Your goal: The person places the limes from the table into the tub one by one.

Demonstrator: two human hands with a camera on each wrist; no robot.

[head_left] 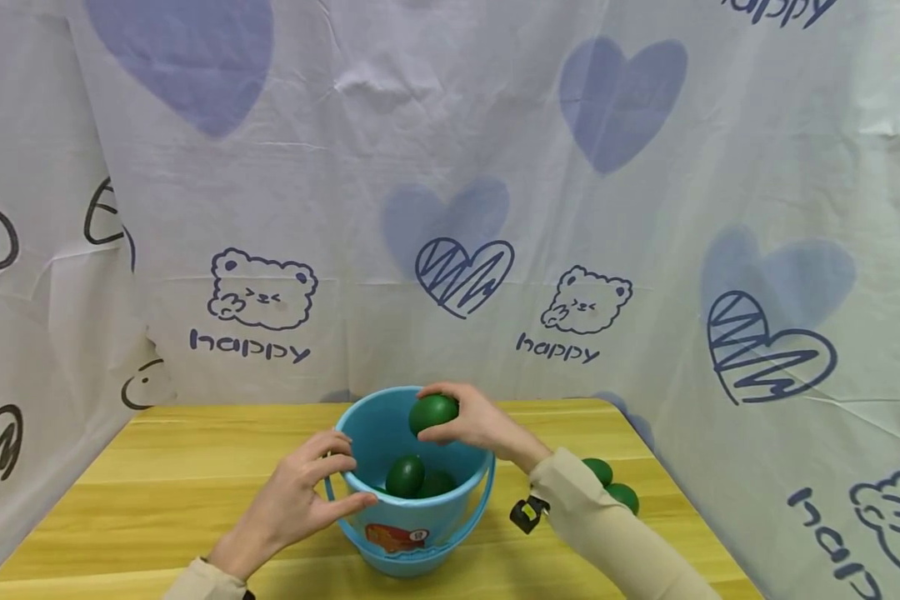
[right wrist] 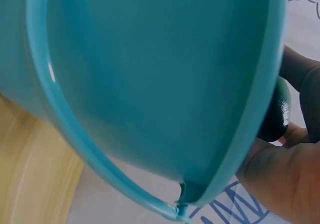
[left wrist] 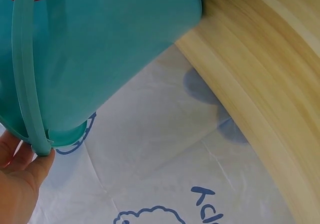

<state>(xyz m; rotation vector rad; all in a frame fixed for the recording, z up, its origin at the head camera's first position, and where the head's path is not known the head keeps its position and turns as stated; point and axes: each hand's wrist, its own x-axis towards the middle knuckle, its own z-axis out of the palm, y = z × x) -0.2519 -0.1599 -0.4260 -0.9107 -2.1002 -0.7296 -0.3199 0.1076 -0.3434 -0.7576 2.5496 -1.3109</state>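
A light blue bucket [head_left: 420, 508] stands upright on the table, its handle hanging down at the front. My left hand [head_left: 292, 496] grips the bucket's left rim, fingers over the edge and thumb in front; the left wrist view shows those fingers [left wrist: 37, 166] by the handle's joint. Above the bucket's mouth, my right hand [head_left: 472, 421] holds a smooth dark green oval fruit [head_left: 432, 414], avocado-like in shape. In the right wrist view, the rim partly hides this fruit [right wrist: 276, 114]. More such green fruits [head_left: 405, 476] lie inside the bucket; its front wall hides part of them.
Two more green fruits [head_left: 621, 497] lie on the wooden table [head_left: 217, 467], right of the bucket and partly behind my right sleeve [head_left: 600, 517]. A white printed cloth [head_left: 375, 333] hangs behind the table and along both sides.
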